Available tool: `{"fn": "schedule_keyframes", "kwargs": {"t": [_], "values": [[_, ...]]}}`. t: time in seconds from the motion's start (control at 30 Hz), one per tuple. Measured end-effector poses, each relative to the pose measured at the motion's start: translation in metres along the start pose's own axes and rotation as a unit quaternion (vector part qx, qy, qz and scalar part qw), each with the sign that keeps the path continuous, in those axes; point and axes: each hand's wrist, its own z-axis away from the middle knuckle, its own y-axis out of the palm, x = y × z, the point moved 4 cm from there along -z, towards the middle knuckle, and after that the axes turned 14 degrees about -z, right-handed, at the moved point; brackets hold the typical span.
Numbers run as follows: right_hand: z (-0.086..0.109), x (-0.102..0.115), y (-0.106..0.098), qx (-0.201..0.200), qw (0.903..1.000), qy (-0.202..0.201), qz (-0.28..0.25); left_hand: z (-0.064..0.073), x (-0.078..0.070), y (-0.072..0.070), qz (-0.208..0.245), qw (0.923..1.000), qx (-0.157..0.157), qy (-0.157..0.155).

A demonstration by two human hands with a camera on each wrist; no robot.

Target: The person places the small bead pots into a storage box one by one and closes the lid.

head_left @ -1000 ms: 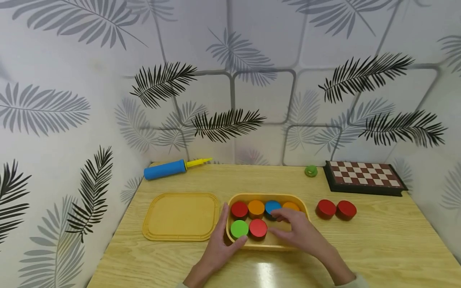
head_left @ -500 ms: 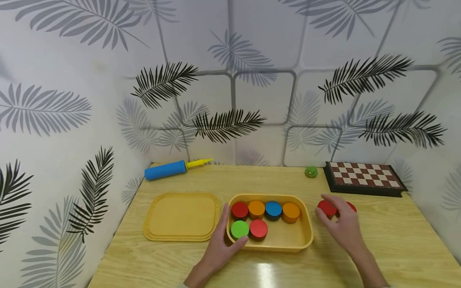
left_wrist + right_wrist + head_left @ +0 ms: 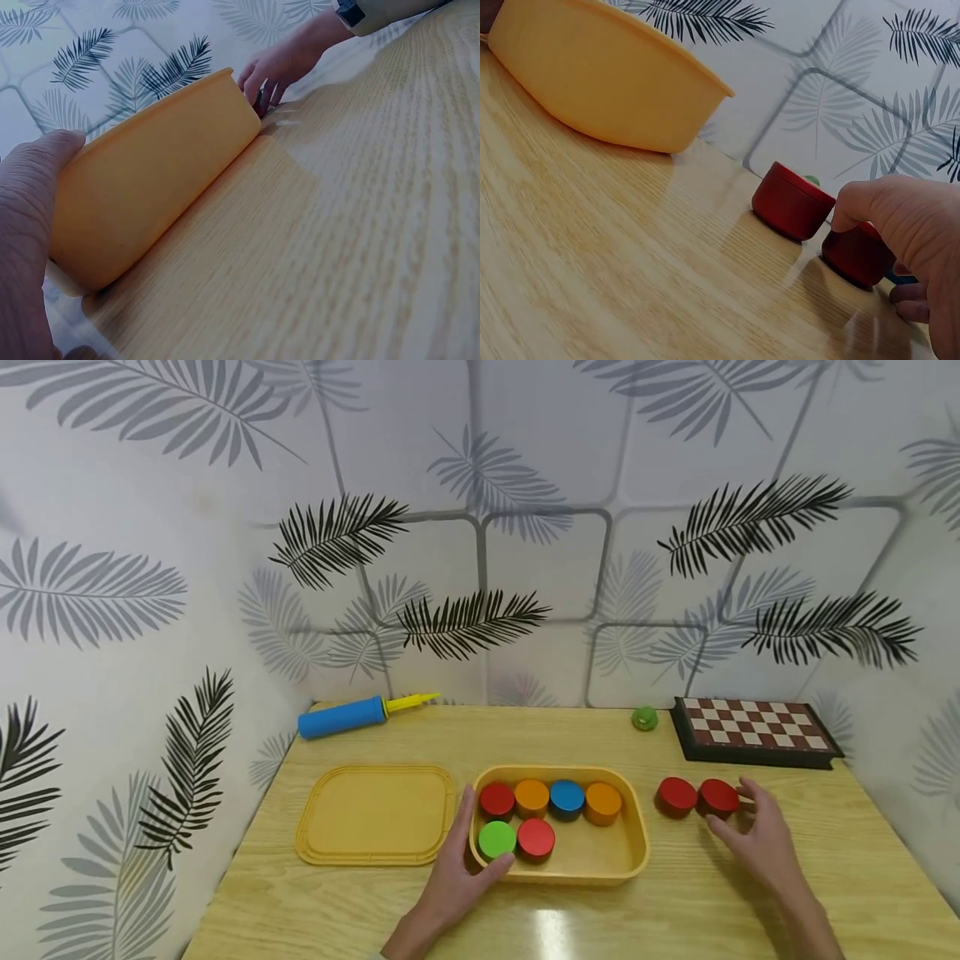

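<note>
A yellow plastic box [image 3: 600, 864] holds several round tubs: a dark red one [image 3: 497, 799], two orange ones, a blue one [image 3: 567, 797], a green one [image 3: 497, 839] and a lighter red one [image 3: 536, 838]. My left hand [image 3: 453, 872] rests on the box's left end, straight fingers along its side and thumb over the front corner. Right of the box stand two dark red tubs. My right hand [image 3: 761, 839] has its thumb and fingers around the right red tub [image 3: 717, 797], which sits on the table. The other red tub [image 3: 790, 201] stands untouched beside it.
Left of the box lies a flat yellow lid [image 3: 378, 814]. A blue hand pump [image 3: 341, 718] with a yellow nozzle lies at the back left. At the back right are a small green object [image 3: 644, 718] and a checkered game board [image 3: 757, 727] near the wall.
My right hand has moved from inside the box, past the left red tub, to the right red tub. An orange tub it partly covered now shows fully. The left hand has stayed put.
</note>
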Motion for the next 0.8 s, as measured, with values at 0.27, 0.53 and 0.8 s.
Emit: {"fn": "schedule_keyframes", "kwargs": {"t": [0.27,0.53,0.8], "values": [[-0.009,-0.009,0.003,0.011,0.9990,0.042,0.007,0.000,-0.001,0.000,0.004,1.0000,0.000,0.003],[-0.014,-0.007,0.002,0.021,0.9980,0.054,0.026,0.001,0.000,0.000,0.007,1.0000,0.003,0.002],[-0.010,0.001,-0.006,-0.003,0.9961,0.086,0.022,0.001,-0.001,-0.001,0.007,1.0000,0.001,0.003]]}}
